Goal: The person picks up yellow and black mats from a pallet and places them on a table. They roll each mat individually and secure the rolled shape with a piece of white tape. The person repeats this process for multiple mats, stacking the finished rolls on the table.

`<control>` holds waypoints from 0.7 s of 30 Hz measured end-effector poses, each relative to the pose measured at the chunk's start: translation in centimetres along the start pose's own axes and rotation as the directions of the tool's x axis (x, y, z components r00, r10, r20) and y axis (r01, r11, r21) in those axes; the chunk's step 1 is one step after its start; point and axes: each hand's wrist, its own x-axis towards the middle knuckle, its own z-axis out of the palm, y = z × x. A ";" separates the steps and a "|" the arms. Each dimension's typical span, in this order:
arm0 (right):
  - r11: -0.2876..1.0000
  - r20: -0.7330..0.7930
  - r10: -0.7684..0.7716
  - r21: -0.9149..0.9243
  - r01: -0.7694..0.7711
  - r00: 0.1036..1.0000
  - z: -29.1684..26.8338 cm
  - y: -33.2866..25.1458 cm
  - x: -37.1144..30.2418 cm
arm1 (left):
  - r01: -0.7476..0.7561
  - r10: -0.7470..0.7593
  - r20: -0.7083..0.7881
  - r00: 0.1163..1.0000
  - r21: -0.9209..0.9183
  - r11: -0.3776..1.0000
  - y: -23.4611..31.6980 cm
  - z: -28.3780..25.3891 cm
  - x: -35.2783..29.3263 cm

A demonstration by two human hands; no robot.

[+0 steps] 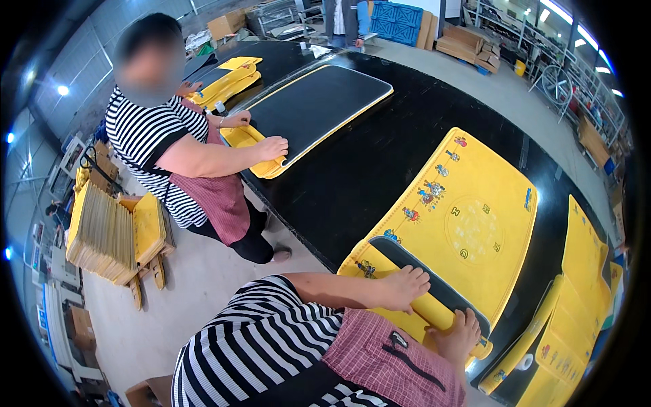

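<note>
A yellow mat (pixel 475 183) printed with small cartoon figures and a round pattern lies on the black table in front of me. Its near edge is curled into a yellow roll (pixel 432 313), and a dark grey strip (pixel 444 285) shows along the roll's far side. Over the middle of the roll, my left hand (pixel 405 287) is closed with its fingertips on the far side. My right hand (pixel 460 334) grips near the right end, thumb on the near side. Part of the roll and the mat's near edge is hidden behind my left forearm and apron.
At left, a co-worker bends over another mat, dark side up (pixel 325 108), their hands on its yellow end. More yellow mats (pixel 569 298) and a roll (pixel 525 339) lie right. The black table (pixel 319 210) extends ahead. A pallet of stacked yellow sheets (pixel 102 234) stands left.
</note>
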 end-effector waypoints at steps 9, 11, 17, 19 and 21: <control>0.994 -0.098 -0.074 0.077 0.081 0.992 0.2 2.7 1.0 | -0.048 0.043 -0.030 0.999 -0.177 0.983 3.7 1.3 5.0; 0.990 0.022 -0.045 0.138 0.041 0.999 -0.7 3.2 1.9 | -0.045 0.020 -0.141 0.990 -0.180 0.983 3.2 4.1 5.5; 0.736 -0.244 0.451 0.646 -0.203 0.858 -7.1 13.0 -0.9 | -0.096 0.097 -0.243 0.965 0.015 0.995 2.1 3.8 4.2; 0.660 -0.415 0.705 0.680 -0.319 0.575 -7.0 21.7 -5.1 | -0.133 0.133 -0.204 0.970 0.013 0.991 2.9 3.4 4.4; 0.563 -0.473 0.822 0.586 -0.583 0.318 -8.7 26.7 -8.4 | -0.122 0.124 -0.184 0.975 0.019 0.992 2.9 3.3 4.7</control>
